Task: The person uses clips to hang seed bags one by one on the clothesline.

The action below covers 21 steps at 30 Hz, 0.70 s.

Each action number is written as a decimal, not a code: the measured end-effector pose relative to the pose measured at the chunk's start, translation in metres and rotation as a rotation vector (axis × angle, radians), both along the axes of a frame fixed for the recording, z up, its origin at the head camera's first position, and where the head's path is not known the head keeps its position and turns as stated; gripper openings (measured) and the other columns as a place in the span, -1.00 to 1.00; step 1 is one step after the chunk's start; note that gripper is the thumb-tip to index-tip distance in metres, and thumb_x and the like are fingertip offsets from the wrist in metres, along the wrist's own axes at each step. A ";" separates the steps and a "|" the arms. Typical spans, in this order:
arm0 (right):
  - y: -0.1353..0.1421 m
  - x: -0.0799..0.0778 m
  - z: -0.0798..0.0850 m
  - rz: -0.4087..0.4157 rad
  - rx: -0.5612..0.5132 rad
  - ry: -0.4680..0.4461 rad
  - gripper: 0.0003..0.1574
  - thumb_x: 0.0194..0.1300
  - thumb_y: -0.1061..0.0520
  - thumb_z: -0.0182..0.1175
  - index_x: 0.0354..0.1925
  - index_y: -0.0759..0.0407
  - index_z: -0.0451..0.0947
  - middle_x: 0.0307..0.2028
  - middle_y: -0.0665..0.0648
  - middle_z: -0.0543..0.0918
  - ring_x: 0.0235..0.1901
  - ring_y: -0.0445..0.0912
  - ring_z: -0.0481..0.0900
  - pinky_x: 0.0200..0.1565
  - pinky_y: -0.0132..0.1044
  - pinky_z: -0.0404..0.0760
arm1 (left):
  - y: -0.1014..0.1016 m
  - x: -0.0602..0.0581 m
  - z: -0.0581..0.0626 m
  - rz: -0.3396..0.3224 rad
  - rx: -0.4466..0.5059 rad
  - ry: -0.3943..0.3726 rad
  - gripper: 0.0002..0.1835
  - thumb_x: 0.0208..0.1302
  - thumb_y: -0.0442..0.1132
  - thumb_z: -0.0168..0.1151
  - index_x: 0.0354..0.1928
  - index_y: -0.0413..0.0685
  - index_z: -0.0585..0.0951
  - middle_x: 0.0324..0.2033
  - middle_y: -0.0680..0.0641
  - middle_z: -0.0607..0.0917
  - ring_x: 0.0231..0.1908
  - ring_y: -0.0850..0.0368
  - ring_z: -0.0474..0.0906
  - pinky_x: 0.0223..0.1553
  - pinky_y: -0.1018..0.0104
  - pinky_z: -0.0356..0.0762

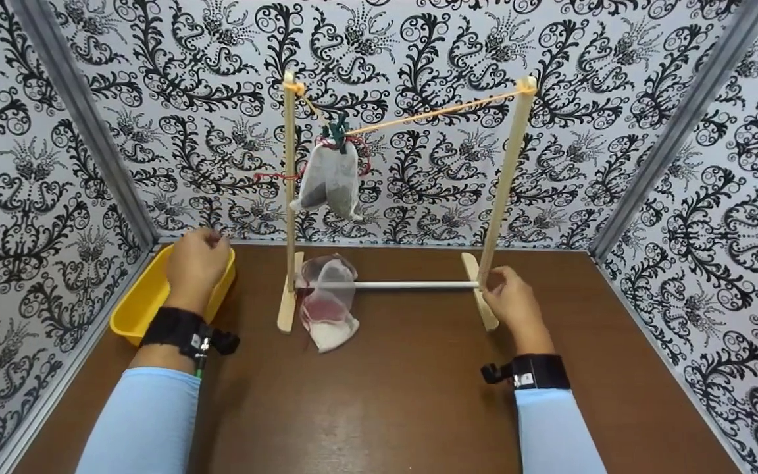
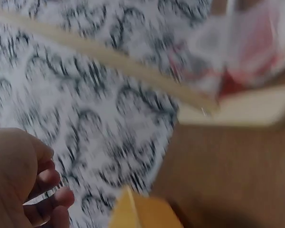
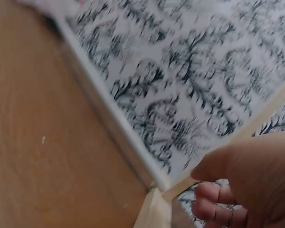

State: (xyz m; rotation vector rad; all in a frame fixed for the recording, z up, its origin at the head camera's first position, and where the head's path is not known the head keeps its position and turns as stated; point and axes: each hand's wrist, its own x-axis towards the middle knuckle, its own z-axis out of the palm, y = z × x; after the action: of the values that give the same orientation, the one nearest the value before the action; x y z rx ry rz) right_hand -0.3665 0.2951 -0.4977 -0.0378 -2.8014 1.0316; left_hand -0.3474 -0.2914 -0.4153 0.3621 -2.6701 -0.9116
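Observation:
My left hand [image 1: 198, 266] is raised over the yellow basket [image 1: 130, 315], its fingers loosely curled; in the left wrist view I see nothing between them. With thumb and fingers, my right hand [image 1: 512, 299] holds the right wooden post [image 1: 505, 178] near its foot. An orange string [image 1: 441, 114] runs between the tops of the two posts, sagging toward the left. From it hangs a whitish see-through pouch [image 1: 331, 174] with red cord and dark contents, held by a green clip [image 1: 338, 130]. More pale and pinkish pouches [image 1: 329, 309] lie by the left post's foot.
A white rod [image 1: 418, 285] joins the posts low down. The left post [image 1: 290, 197] stands on a flat wooden foot [image 1: 286, 309]. Patterned walls [image 1: 412, 39] enclose the brown table [image 1: 379, 401] at the back and both sides.

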 end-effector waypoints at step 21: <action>0.008 0.003 -0.016 0.046 0.052 -0.203 -0.54 0.51 0.20 0.40 0.26 0.42 0.67 0.28 0.52 0.72 0.27 0.37 0.71 0.40 0.30 0.67 | -0.053 0.031 -0.016 -0.272 -0.144 -0.655 -0.20 0.60 -0.35 0.08 0.77 -0.36 0.09 0.60 -0.67 0.27 0.40 -0.55 0.40 0.59 -0.38 0.42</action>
State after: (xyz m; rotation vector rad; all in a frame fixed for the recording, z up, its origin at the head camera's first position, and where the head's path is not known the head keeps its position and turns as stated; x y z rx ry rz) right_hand -0.3632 0.3035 -0.5136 -0.0764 -3.0238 1.0175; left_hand -0.3168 -0.3445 -0.4311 0.3070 -3.4332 -0.7569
